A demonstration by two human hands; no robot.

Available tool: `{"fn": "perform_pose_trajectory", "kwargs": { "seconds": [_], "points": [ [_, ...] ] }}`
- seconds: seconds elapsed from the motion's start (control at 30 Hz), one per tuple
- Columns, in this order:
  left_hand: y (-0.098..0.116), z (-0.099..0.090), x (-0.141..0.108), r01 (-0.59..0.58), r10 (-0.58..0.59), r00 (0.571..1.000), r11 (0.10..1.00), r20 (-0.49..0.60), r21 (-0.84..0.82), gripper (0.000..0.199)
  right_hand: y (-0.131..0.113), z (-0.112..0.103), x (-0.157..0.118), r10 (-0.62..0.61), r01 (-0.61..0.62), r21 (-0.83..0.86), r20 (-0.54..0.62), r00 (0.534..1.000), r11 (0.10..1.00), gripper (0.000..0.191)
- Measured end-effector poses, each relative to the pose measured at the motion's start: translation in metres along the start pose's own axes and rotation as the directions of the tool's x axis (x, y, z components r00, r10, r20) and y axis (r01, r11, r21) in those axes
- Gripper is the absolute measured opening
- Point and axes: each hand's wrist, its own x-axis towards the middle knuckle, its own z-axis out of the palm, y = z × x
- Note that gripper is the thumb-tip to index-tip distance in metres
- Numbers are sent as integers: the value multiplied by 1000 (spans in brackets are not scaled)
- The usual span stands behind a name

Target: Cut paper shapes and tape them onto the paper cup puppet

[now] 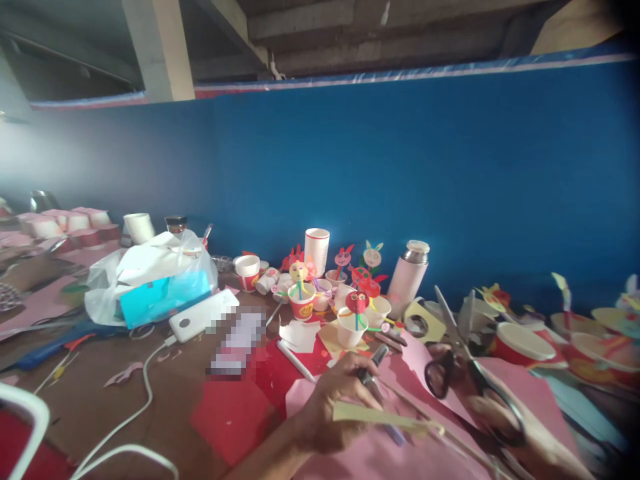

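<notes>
My right hand (493,400) is closed round the black handles of a pair of scissors (463,327), whose blades stand apart and point up. My left hand (340,400) has its fingers curled at a dark marker (375,380) above pink paper (425,457). A pale yellow paper strip (380,417) runs from my left hand towards the right hand; its hold is partly hidden. Just beyond the left hand are a white pen (296,361) on red paper and a white cup (353,328) with a red paper face.
Paper cups with paper figures, a thermos (409,277) and a tall white cup (317,252) line the blue partition (400,167). At left are a plastic bag (150,267), a power bank (204,315) with its cable, and another person's hand (37,270).
</notes>
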Motion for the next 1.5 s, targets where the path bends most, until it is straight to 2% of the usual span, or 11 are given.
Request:
{"fn": "perform_pose_trajectory", "kwargs": {
  "seconds": [0.13, 0.23, 0.33, 0.47, 0.53, 0.63, 0.87, 1.03, 1.13, 1.3, 1.5],
  "points": [
    [4, 9, -1, -9, 11, 999, 999, 49, -42, 7, 5, 6, 4, 7, -12, -279, -21, 1000, 960, 55],
    [12, 9, 0, 129, -122, 991, 971, 46, -203, 12, 21, 6, 3, -36, 1, -460, -68, 997, 888, 57],
    [17, -4, 3, 275, -338, 941, 807, -26, -522, 28, 27, 5, 2, -100, 104, -596, 40, 994, 797, 51],
    [18, -34, 9, 88, -342, 922, 641, -182, -762, 15, 26, 11, 2, -100, 216, -633, 214, 972, 743, 43],
    [15, -45, 10, 28, -306, 938, 537, -164, -843, 11, 29, 14, 2, -38, 214, -647, 275, 961, 732, 36],
    [9, -48, 8, 89, -276, 960, 440, -40, -894, 12, 37, 16, 2, 73, 153, -699, 282, 957, 699, 32],
    [1, -34, 5, 185, -273, 959, 413, 72, -892, 18, 51, 17, 1, 124, 100, -744, 240, 963, 661, 26],
    [-4, -28, 4, 212, -264, 959, 437, 101, -874, 21, 46, 14, -1, 211, 40, -660, 297, 931, 751, 30],
    [-8, -24, 2, 257, -242, 956, 432, 163, -864, 22, 39, 8, 2, 174, 56, -649, 285, 942, 759, 24],
    [-13, -15, 0, 360, -267, 928, 452, 261, -816, 28, 0, 22, 10, -94, 130, -511, 96, 991, 850, 25],
    [-11, -13, 0, 461, -290, 886, 485, 361, -743, 36, -64, 61, 11, -258, 295, -301, 159, 953, 907, 18]
  ]
}}
